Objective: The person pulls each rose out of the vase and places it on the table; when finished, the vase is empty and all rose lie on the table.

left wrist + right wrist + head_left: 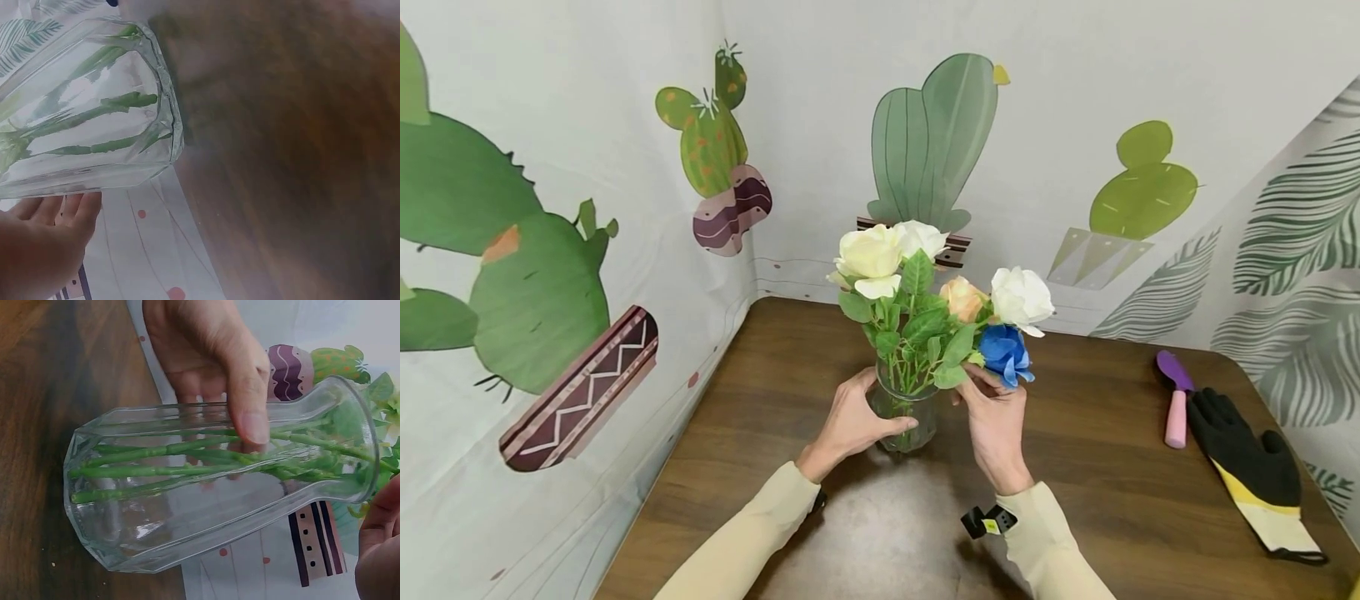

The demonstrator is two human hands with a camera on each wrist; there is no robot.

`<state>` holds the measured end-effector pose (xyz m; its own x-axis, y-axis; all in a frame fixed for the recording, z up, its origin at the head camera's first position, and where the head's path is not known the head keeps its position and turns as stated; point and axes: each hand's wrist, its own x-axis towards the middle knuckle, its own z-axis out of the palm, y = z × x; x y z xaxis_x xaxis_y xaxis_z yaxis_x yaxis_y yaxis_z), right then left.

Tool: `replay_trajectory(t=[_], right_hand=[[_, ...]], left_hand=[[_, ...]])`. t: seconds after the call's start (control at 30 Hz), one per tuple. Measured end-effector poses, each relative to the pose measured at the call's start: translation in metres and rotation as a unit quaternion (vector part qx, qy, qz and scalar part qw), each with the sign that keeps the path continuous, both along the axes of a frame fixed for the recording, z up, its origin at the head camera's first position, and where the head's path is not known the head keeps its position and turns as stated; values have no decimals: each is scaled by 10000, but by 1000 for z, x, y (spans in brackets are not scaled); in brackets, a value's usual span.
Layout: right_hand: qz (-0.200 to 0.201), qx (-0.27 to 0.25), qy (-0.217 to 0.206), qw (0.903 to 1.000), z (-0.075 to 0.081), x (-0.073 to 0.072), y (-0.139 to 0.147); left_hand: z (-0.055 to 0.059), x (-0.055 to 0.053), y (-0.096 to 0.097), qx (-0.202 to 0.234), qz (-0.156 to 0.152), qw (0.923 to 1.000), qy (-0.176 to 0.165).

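Note:
A clear glass vase (925,429) stands on the table with several green stems (150,470) inside. My left hand (850,425) grips the vase, its thumb across the near side in the right wrist view. At the right of the rim, my right hand (1000,429) pinches the blue rose (1006,354) just under its bloom; the fingertips are partly hidden by petals and leaves. A white rose (1021,297) and a peach rose (962,300) lean right above it. On the left rise a cream rose (868,252) and another white rose (922,239).
On the table's right lie a trowel with a purple blade and pink handle (1176,419) and a black, yellow and white work glove (1255,467). Behind the wooden table (737,417) hangs a cloth (820,125) printed with cacti and leaves.

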<state>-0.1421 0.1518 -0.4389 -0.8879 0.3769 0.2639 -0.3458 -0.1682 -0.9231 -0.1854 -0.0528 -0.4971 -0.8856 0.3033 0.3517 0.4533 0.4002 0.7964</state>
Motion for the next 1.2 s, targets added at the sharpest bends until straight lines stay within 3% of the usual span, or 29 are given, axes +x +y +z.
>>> replay_trajectory(t=[0.37,0.6,0.87,1.2], right_hand=[[-46,-132,554,9984,13,6,4],[-19,-488,946,9943,21,9,8],[93,-980,1711,9803,31,12,15],[76,-1469,2315,9616,48,14,26]], left_hand=[[0,-4,0,-55,-61,9998,-180],[1,-5,1,-125,-20,9994,-317],[2,-5,3,-134,-33,9991,-398],[1,-6,2,-134,-13,9982,-590]])
